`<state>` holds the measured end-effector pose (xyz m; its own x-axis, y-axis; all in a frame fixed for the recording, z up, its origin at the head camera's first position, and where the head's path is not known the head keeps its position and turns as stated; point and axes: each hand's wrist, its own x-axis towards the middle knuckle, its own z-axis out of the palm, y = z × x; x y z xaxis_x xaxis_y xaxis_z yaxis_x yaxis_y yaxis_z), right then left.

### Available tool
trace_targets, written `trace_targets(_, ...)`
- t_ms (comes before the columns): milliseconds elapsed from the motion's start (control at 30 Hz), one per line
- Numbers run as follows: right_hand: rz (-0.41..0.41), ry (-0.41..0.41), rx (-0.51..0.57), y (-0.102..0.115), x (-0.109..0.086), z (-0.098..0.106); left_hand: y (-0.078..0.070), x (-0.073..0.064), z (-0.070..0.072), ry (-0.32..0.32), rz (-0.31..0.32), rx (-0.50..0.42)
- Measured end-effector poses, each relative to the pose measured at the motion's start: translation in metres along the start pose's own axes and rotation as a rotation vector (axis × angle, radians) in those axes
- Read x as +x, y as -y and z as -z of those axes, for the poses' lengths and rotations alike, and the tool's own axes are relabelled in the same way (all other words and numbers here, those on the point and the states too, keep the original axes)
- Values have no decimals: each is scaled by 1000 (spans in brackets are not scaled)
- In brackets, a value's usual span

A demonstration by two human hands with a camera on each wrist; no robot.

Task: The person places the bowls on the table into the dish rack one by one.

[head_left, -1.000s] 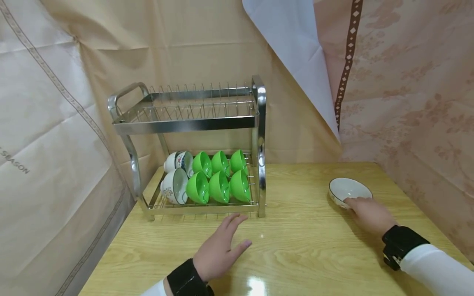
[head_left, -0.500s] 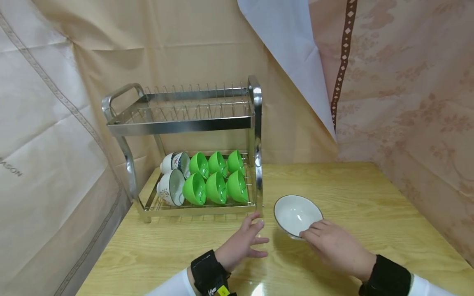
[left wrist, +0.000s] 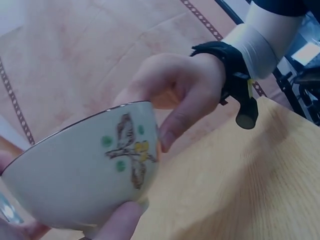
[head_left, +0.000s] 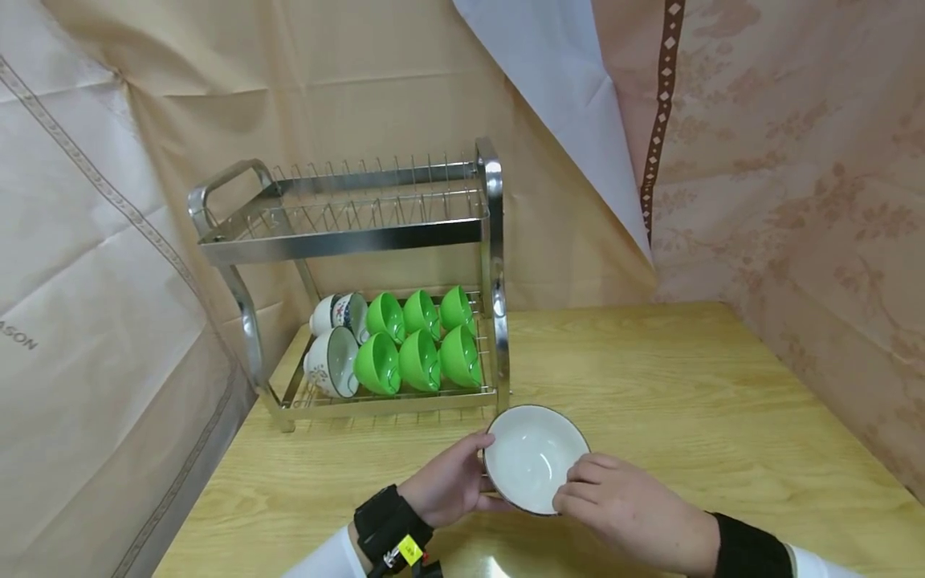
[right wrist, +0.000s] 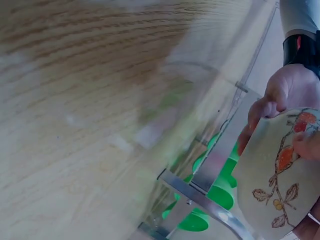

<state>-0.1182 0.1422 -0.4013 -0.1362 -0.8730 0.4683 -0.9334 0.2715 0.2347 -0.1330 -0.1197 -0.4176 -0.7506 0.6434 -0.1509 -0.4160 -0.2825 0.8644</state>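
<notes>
Together, both hands hold one white ceramic bowl [head_left: 535,468] just above the wooden table [head_left: 694,401], close in front of the dish rack's right post. The left hand [head_left: 450,486] curls its fingers round the bowl's left rim and underside; the right hand [head_left: 627,510] pinches the right rim, fingers bent over the edge and thumb against the outer wall. The bowl is plain white inside with a thin dark line along the rim; its outside bears a painted sprig with green, yellow and orange-red spots [left wrist: 131,150]. It is tipped, so its mouth faces up and toward the head camera. At the left, the steel two-tier dish rack [head_left: 347,241] keeps two patterned white bowls [head_left: 331,361] and six green bowls [head_left: 419,343] on its lower shelf. Beige and pink patterned sheets [head_left: 795,160] hang behind the glossy, light-grained table.
</notes>
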Motion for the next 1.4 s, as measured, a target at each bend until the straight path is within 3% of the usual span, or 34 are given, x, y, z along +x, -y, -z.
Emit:
trace_targets(267,53,-33,11,2,5,-12,-2,-14,9,-24,-6,-5)
trace_targets(433,18,-118,73,4,9,-19,-9,-30,17,-114,-39,50)
trace_targets(567,-75,-150,112,1,8,-20,-20,-52,32,-290,-98,177)
trace_targets(767,-189,-70,136,-5,0,-20,-52,-92,56,-690,-220,458)
trace_targets(833,-211,-54,133,-6,-2,-20,-63,-105,62,-806,-251,605)
trace_targets(1000,-269,-19,130,-8,-6,-24,-79,-125,73,-1115,-277,1081)
trace_targets(1133,-287,-6,134,-10,-7,-27,-82,-128,81,-1342,-288,1292)
trace_targets(1233,-294,13,149,-10,-8,-28,-84,-125,90,-1431,-305,1367)
trace_targets(1400,-275,-2,152,-8,-8,-31,-87,-119,107,-1476,-292,1429)
